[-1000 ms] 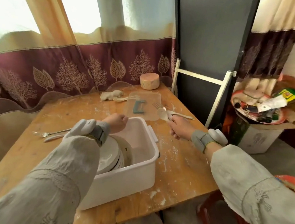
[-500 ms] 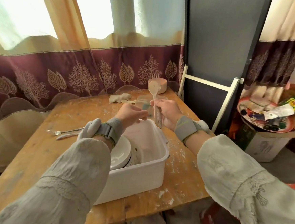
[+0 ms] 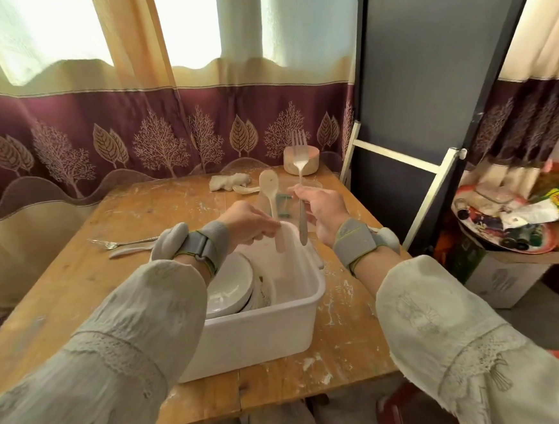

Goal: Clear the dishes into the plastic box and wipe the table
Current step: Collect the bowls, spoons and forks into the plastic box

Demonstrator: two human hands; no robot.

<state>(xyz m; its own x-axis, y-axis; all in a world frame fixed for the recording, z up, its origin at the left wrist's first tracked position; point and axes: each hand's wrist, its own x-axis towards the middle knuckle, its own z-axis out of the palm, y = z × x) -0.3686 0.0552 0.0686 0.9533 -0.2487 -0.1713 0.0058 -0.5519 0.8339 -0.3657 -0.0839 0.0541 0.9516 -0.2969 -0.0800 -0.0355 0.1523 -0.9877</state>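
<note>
A white plastic box [image 3: 257, 334] stands on the wooden table [image 3: 76, 288], with stacked white plates [image 3: 230, 284] in its left half. Above the box's far rim, my left hand [image 3: 247, 226] pinches a white spoon [image 3: 269, 189] by its handle, bowl upward. Beside it, my right hand [image 3: 321, 208] holds a metal fork [image 3: 299, 163] upright, tines up. A second fork [image 3: 116, 243] and a white spoon [image 3: 130, 251] lie on the table to the left. A crumpled cloth [image 3: 229, 181] and another white spoon [image 3: 246, 190] lie at the far edge.
A round wooden container [image 3: 311, 165] sits at the table's far right corner, with a clear lid [image 3: 313, 185] lying in front of it. A dark panel with a white frame [image 3: 415, 174] stands to the right. A cardboard box full of clutter [image 3: 513, 227] sits on the floor.
My right hand lifted the spoon and fork from the table's right side to above the box. The spoon passed to my left hand; the fork stays in my right.
</note>
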